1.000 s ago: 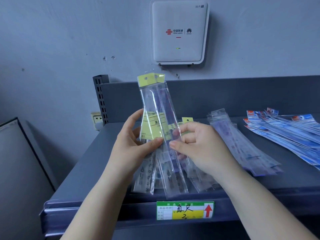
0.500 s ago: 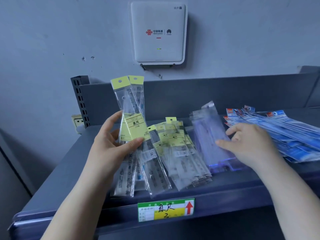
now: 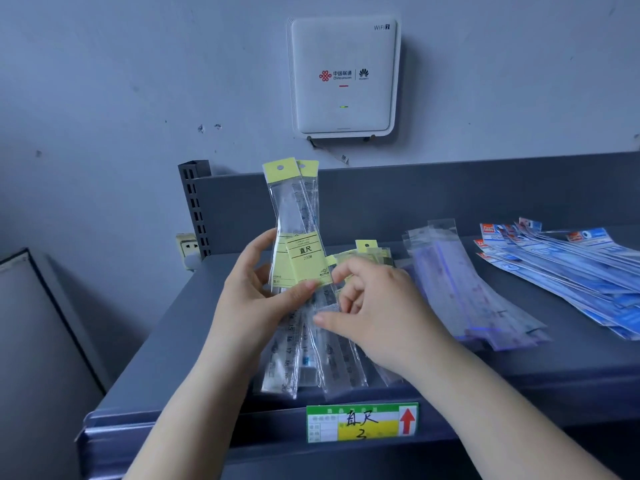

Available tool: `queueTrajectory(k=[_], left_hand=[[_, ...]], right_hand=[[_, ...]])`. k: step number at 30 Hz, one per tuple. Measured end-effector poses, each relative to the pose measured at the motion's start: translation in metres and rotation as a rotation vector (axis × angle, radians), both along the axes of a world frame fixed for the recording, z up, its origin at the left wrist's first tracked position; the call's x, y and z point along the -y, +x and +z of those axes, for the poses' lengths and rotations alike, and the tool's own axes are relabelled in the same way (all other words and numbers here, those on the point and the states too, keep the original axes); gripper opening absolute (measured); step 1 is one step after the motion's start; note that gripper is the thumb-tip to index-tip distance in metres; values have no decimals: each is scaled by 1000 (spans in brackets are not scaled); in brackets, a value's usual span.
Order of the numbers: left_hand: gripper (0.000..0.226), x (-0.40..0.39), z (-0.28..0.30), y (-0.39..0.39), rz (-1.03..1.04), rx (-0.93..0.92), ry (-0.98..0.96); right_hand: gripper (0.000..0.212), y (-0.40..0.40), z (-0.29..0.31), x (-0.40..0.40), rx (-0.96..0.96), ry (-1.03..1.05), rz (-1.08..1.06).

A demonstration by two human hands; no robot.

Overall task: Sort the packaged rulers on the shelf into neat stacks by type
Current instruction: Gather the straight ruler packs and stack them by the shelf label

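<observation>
I hold a small bunch of yellow rulers (image 3: pixel 300 244) upright in my left hand (image 3: pixel 258 299), thumb pressed across the labels and fingers curled behind, so the headers line up and I can read the type before adding more. My right hand (image 3: pixel 375 313) comes in beside it, thumb and fingers pinching the clear sleeve of a ruler at the lower part of the bunch, I judge to square it against the others. More yellow ones (image 3: pixel 372 252) lie loose on the shelf (image 3: pixel 173 344) just behind my hands. The clear purple stack (image 3: pixel 460 282) lies to the right, and the blue rulers (image 3: pixel 568 271) are fanned out further right, each type kept apart so they don't mix. The price tag (image 3: pixel 362 422) sits on the shelf edge below.
</observation>
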State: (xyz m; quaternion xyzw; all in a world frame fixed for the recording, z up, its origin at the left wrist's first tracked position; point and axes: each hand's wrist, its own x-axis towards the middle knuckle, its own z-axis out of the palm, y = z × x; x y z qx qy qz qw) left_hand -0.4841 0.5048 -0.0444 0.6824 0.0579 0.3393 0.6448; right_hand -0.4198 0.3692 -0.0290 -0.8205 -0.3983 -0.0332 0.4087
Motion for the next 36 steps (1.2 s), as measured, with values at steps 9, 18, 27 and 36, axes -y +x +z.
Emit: queueTrajectory(k=[9, 18, 27, 36], left_hand=[[64, -5, -3, 0, 27, -23, -16], [66, -5, -1, 1, 44, -13, -25], [68, -3, 1, 1, 43, 16, -7], [56, -5, 0, -1, 20, 7, -25]], right_hand=[[24, 29, 2, 19, -230, 345, -43], [44, 34, -1, 30, 64, -159, -308], [43, -11, -3, -15, -17, -36, 28], [20, 6, -1, -14, -196, 119, 64]])
